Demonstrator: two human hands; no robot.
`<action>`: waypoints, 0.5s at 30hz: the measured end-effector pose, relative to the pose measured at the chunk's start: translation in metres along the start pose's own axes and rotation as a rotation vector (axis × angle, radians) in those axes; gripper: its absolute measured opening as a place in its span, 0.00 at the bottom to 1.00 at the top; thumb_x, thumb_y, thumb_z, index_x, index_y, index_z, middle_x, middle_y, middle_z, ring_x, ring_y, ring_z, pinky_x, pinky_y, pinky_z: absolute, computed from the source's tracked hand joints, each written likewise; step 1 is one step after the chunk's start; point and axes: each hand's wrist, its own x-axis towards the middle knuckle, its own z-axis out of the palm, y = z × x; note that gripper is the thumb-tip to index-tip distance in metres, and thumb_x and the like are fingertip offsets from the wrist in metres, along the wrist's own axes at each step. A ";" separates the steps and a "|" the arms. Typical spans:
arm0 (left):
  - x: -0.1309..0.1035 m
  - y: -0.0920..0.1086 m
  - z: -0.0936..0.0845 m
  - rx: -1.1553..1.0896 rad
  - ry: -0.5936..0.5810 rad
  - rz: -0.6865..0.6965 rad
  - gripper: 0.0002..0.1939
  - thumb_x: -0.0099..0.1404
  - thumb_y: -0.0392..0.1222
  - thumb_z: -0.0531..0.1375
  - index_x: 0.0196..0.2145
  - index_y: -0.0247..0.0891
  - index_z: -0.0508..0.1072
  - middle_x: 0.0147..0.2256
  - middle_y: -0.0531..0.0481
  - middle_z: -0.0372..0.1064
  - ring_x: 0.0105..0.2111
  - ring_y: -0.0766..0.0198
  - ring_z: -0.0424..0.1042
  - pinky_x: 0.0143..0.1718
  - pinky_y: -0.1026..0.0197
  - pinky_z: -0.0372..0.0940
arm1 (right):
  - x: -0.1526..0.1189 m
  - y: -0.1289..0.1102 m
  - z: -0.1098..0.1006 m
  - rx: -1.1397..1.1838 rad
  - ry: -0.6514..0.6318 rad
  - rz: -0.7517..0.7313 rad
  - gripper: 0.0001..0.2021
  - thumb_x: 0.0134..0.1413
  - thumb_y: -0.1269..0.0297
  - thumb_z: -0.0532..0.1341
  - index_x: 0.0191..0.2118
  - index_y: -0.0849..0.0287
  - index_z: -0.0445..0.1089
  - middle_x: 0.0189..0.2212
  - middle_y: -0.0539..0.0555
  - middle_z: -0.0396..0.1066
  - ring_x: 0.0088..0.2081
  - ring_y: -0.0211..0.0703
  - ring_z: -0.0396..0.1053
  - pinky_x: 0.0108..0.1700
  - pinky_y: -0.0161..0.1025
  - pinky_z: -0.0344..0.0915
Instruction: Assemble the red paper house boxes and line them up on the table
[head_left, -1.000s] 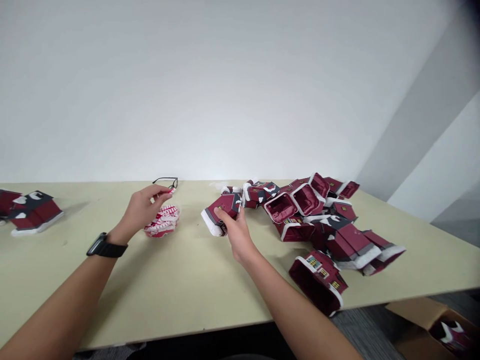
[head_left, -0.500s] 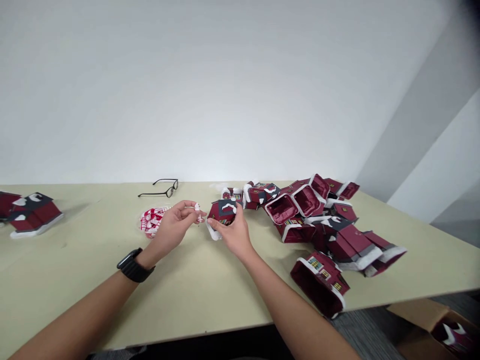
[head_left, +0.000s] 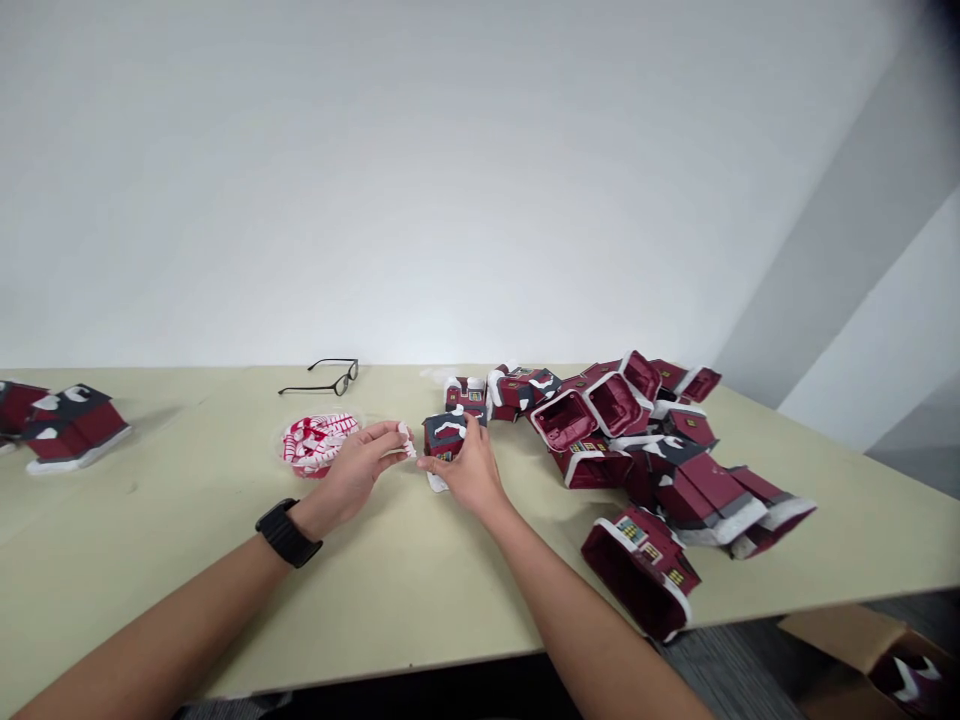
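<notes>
Between the fingertips of my left hand [head_left: 361,465] is a small white piece [head_left: 408,441], too small to name further. My right hand [head_left: 470,468] grips a small dark-red model house [head_left: 442,437] with a grey, snow-patched roof and white base. The house stands roughly upright; whether its base touches the table is unclear. A narrow gap separates the white piece from the house's left side. Just behind my left hand sits a clear plastic tub [head_left: 285,455] of red-and-white striped pieces [head_left: 315,437].
Several similar houses [head_left: 686,485] lie heaped at the right, some showing hollow undersides. Two more houses [head_left: 75,430] stand at the far left. Eyeglasses [head_left: 341,384] rest near the wall. Below the table's right edge, an open cardboard box [head_left: 844,640] holds more red pieces.
My right hand has tilted the house more upright and shifted it slightly right. My left hand, still pinching the white piece, has moved a little right, uncovering more of the tub.
</notes>
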 end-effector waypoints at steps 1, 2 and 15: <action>0.001 -0.001 -0.001 -0.007 0.009 -0.002 0.09 0.60 0.48 0.68 0.32 0.41 0.79 0.36 0.49 0.73 0.37 0.63 0.71 0.45 0.62 0.69 | 0.000 0.000 -0.001 -0.003 -0.008 0.002 0.52 0.36 0.54 0.79 0.67 0.60 0.58 0.63 0.69 0.62 0.65 0.65 0.62 0.64 0.55 0.62; 0.002 -0.002 -0.002 -0.010 0.015 -0.007 0.09 0.60 0.49 0.68 0.32 0.41 0.79 0.36 0.49 0.73 0.36 0.63 0.70 0.44 0.62 0.69 | 0.000 0.000 -0.002 -0.005 -0.020 0.004 0.52 0.36 0.55 0.79 0.67 0.59 0.58 0.62 0.69 0.62 0.64 0.64 0.64 0.63 0.55 0.63; 0.001 -0.002 -0.004 -0.175 0.004 -0.076 0.11 0.58 0.46 0.74 0.33 0.38 0.79 0.36 0.51 0.73 0.37 0.66 0.72 0.44 0.64 0.69 | 0.006 0.002 -0.007 0.138 -0.016 0.034 0.35 0.31 0.55 0.79 0.47 0.55 0.67 0.39 0.54 0.77 0.42 0.53 0.75 0.48 0.49 0.70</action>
